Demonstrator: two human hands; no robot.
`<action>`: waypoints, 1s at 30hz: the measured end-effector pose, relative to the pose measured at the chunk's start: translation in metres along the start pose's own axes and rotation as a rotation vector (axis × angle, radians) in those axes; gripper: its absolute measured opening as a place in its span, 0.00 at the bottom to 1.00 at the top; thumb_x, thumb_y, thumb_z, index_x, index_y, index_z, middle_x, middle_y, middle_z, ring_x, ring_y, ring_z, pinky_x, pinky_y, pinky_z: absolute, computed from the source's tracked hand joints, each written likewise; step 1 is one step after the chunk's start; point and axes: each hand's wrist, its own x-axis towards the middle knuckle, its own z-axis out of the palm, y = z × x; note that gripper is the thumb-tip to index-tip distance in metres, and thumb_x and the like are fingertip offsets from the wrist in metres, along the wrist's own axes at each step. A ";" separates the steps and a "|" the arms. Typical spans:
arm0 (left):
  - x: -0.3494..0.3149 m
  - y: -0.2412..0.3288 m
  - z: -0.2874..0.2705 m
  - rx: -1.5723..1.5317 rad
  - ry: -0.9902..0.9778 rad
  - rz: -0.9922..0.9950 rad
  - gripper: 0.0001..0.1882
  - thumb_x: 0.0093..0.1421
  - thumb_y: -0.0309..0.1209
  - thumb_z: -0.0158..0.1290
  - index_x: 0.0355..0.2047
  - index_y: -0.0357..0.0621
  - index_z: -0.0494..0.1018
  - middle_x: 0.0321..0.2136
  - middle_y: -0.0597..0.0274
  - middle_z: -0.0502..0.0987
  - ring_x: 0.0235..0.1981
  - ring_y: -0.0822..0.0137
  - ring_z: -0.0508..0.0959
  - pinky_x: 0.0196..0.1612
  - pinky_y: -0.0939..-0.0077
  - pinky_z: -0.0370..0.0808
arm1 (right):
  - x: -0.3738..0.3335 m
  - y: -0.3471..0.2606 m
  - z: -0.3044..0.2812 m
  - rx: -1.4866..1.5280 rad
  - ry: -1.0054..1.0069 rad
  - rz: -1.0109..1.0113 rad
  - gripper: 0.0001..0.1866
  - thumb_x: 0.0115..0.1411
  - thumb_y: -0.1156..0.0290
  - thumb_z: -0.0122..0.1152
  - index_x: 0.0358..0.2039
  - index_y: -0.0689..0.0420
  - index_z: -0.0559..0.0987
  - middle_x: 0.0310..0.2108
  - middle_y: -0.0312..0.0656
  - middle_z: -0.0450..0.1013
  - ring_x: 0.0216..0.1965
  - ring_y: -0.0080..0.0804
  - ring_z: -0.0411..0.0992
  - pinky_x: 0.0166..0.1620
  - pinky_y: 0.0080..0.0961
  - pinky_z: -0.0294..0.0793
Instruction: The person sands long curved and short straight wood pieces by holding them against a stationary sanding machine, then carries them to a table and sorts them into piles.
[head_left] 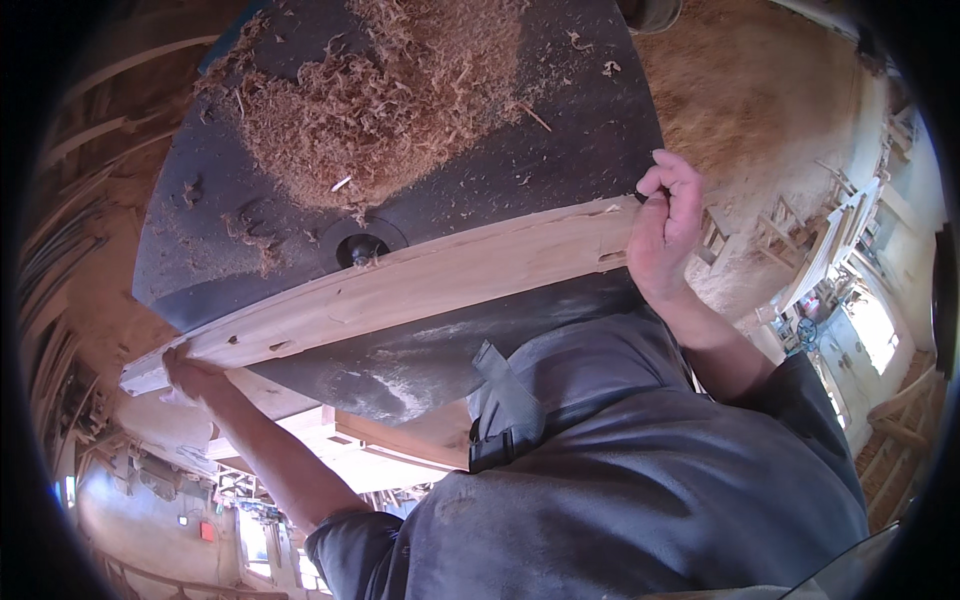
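Observation:
A long, pale wooden board (430, 285) with a few small slots and dark marks lies aslant across the near part of a dark, flat machine table (590, 110). Its left end is gripped by my left hand (195, 375), with fingers wrapped at the near edge and partly hidden. At the opposite end, my right hand (665, 225) has its fingers curled and its thumb against the board's corner. Just beyond the board's far edge, a round dark opening (362, 250) in the table holds a spindle-like part, partly hidden.
Wood shavings and sawdust (380, 110) are heaped on the table's far half. A strap with a buckle (510, 395) hangs at my front by the table's near edge. Wooden frames (785, 230) stand to the right, and stacked curved timbers (60, 240) to the left.

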 end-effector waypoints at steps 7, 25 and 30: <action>0.023 -0.017 -0.034 0.242 0.025 0.205 0.18 0.59 0.25 0.44 0.48 0.30 0.72 0.56 0.44 0.67 0.59 0.56 0.67 0.61 0.63 0.71 | 0.003 -0.016 0.015 0.021 -0.040 0.005 0.23 0.57 0.91 0.36 0.52 0.65 0.68 0.36 0.39 0.66 0.36 0.22 0.63 0.44 0.19 0.67; 0.022 -0.015 -0.061 -0.143 -0.006 -0.133 0.14 0.59 0.36 0.53 0.40 0.38 0.75 0.39 0.57 0.77 0.44 0.60 0.77 0.51 0.63 0.75 | 0.022 -0.040 0.065 0.061 -0.133 -0.118 0.23 0.58 0.91 0.36 0.53 0.67 0.67 0.34 0.41 0.68 0.32 0.22 0.64 0.39 0.19 0.69; 0.026 -0.021 -0.081 -0.144 0.009 -0.179 0.18 0.59 0.38 0.52 0.45 0.39 0.75 0.44 0.55 0.77 0.48 0.58 0.77 0.55 0.60 0.73 | 0.028 -0.052 0.079 0.040 -0.143 -0.205 0.22 0.59 0.90 0.36 0.54 0.67 0.67 0.34 0.41 0.68 0.32 0.22 0.64 0.39 0.20 0.69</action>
